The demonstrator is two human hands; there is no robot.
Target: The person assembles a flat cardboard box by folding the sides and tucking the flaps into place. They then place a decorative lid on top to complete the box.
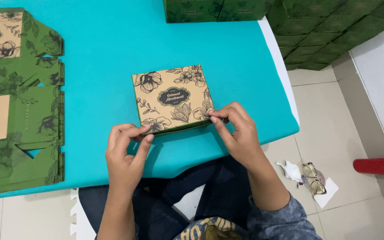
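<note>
A small folded cardboard box (173, 98), tan on its lid with black line-drawn flowers and a dark oval label at the centre, green along its sides, sat near the front edge of the turquoise table (112, 44). The left hand (125, 153) pinched the box's near left corner between thumb and curled fingers, while the right hand (238, 133) gripped the near right corner the same way, fingertips closed on the lid's edge. A stack of flat, unfolded green-and-tan cardboard blanks (18, 98) lay at the table's left. Finished green boxes (214, 10) stood at the far edge, more stacked green boxes (330, 31) on the tiled floor beyond, and eyeglasses (314, 178) lay on that floor.
</note>
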